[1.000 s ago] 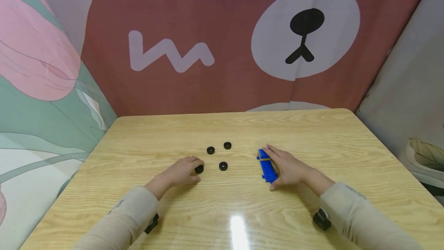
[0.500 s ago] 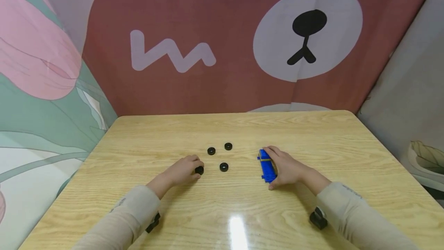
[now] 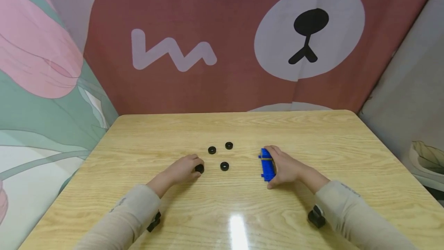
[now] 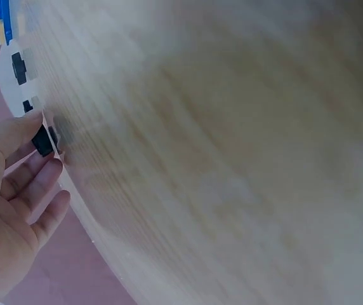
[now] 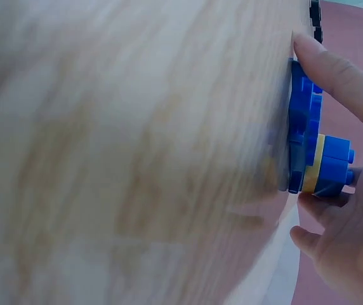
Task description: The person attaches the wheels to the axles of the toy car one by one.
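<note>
In the head view my left hand [image 3: 180,169] pinches a small black toy wheel [image 3: 199,168] at the tabletop, thumb and fingers on either side of it. The left wrist view shows the same wheel [image 4: 42,141] between the thumb and fingertips. To the right, my right hand [image 3: 286,169] grips a blue toy-brick car body [image 3: 267,167] lengthwise, thumb at the near end and fingers at the far end. A yellow layer [image 5: 315,164] runs under a raised blue brick [image 5: 335,164] on this body. The palm hides part of its right side.
Three more black wheels lie between the hands: one at the left [image 3: 212,150], another at the back [image 3: 229,146], a third nearer [image 3: 224,166]. All rest on the wooden table [image 3: 166,134], whose back edge meets a bear-print cloth [image 3: 236,88].
My left thumb has come in closer against the wheel. The right hand has closed around the blue car body and turned it slightly straighter. The loose wheels stay in place.
</note>
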### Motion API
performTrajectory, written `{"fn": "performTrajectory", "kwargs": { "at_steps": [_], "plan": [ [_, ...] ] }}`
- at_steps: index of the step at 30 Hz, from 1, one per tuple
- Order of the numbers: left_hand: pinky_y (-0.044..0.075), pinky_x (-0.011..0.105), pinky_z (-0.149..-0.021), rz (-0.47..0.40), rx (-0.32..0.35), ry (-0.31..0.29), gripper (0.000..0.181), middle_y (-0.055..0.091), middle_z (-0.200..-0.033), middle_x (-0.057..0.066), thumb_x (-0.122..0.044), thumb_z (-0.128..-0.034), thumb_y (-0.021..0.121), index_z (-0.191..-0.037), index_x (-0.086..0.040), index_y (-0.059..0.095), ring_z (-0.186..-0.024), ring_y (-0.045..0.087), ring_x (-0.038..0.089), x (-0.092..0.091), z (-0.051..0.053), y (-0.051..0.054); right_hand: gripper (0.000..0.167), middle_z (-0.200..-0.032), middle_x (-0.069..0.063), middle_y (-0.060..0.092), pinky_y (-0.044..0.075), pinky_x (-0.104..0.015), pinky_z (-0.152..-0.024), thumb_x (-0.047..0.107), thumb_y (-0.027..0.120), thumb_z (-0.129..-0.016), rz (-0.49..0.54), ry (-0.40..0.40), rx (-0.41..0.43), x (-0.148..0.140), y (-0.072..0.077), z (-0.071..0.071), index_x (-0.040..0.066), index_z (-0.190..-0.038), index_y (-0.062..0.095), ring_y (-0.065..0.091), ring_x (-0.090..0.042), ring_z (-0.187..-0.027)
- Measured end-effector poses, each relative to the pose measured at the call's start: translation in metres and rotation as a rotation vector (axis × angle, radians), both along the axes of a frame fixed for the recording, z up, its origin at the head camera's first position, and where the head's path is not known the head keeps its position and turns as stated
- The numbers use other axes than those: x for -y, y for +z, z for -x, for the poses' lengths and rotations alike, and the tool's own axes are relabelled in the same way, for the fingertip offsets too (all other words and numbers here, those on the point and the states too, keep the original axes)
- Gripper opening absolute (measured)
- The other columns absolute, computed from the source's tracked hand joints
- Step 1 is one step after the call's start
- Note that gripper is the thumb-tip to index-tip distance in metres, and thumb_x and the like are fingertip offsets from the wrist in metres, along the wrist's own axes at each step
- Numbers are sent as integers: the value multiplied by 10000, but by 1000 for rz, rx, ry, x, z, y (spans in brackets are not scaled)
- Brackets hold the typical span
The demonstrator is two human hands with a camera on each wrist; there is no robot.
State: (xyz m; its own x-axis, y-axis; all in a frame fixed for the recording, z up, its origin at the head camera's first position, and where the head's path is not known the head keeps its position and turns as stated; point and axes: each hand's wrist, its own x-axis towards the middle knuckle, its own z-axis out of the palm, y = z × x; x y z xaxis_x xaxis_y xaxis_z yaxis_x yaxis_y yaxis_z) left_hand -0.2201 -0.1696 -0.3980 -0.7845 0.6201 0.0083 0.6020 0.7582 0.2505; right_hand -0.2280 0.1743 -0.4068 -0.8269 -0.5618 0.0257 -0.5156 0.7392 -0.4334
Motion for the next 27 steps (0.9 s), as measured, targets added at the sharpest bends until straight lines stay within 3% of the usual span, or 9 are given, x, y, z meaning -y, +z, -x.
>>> {"fn": "performTrajectory", "kwargs": {
  "at_steps": [9, 19, 27],
  "plan": [
    [456, 305, -769, -134, -6, 20, 367, 533, -994, 88, -114, -768, 640, -1095, 15, 535, -884, 530, 193, -6, 1, 3, 1211, -1314, -195, 225, 352, -488, -881, 529, 774, -460, 31, -72, 21, -5, 2, -2, -2, -1346, 142, 357, -360, -1120],
    [453, 311, -774, -238, 9, 18, 339, 538, -958, 49, -94, -751, 656, -1061, 1, 557, -877, 536, 195, -17, -2, 11, 1199, -1344, -181, 171, 330, -506, -893, 487, 782, -493, 119, -65, 16, 6, 12, -13, 30, -1362, 94, 293, -354, -1177],
    [444, 348, -799, -375, 94, 8, 336, 518, -1012, 54, -115, -790, 623, -1097, -12, 535, -925, 520, 226, -28, -6, 10, 1200, -1360, -171, 151, 339, -522, -877, 490, 778, -496, 140, -97, 27, 9, 16, -22, 83, -1376, 72, 289, -367, -1181]
  ]
}}
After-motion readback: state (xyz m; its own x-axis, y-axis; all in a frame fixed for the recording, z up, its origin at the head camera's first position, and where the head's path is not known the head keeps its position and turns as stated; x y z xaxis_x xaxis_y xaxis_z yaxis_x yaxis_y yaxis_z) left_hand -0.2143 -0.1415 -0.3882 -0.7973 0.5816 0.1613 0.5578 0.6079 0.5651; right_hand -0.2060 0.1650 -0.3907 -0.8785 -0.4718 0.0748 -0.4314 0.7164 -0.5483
